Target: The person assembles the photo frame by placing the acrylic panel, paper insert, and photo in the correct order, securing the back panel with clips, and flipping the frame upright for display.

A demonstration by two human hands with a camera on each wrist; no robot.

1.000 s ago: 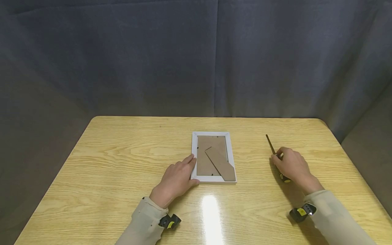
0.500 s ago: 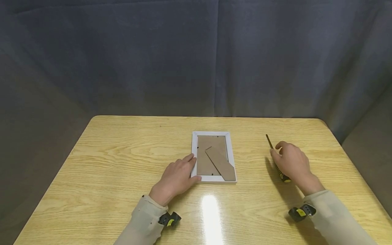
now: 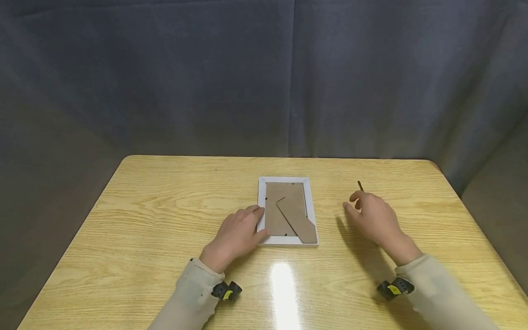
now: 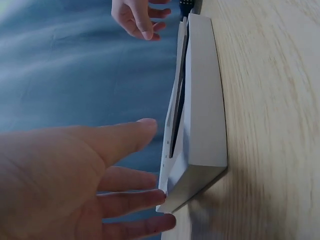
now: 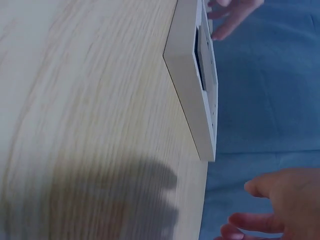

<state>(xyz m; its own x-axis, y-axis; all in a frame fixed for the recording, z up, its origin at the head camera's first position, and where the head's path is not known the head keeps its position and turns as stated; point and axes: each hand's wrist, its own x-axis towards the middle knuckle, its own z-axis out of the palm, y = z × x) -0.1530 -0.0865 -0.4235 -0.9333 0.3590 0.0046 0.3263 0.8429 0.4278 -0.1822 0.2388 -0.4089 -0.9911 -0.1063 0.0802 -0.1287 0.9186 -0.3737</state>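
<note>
A white picture frame (image 3: pixel 287 240) lies on the table with its brown backing board (image 3: pixel 274 220) and diagonal stand leg (image 3: pixel 305 229) facing up. My left hand (image 3: pixel 235 236) is at its left edge; the fingers are extended and at least one fingertip touches the rim, while the thumb is raised near the lower corner. My right hand (image 3: pixel 375 220) hovers over the table to the right of the frame, fingers loosely bent, holding nothing. Beneath it lies a screwdriver, mostly hidden; its dark shaft tip (image 3: pixel 360 185) shows beyond the fingers, and its handle (image 4: pixel 186 6) appears in the left wrist view.
The wooden table (image 3: pixel 165 192) has rounded far corners. A dark curtain (image 3: pixel 206 82) hangs behind it and along the sides. Each wrist wears a black strap with a small camera (image 3: pixel 227 291). A bright light reflection (image 3: pixel 284 293) falls on the tabletop in front of the frame.
My right hand has let go of the screwdriver, lifted, and moved left toward the frame. The screwdriver has stayed on the table. My left hand has shifted only slightly at the frame's edge.
</note>
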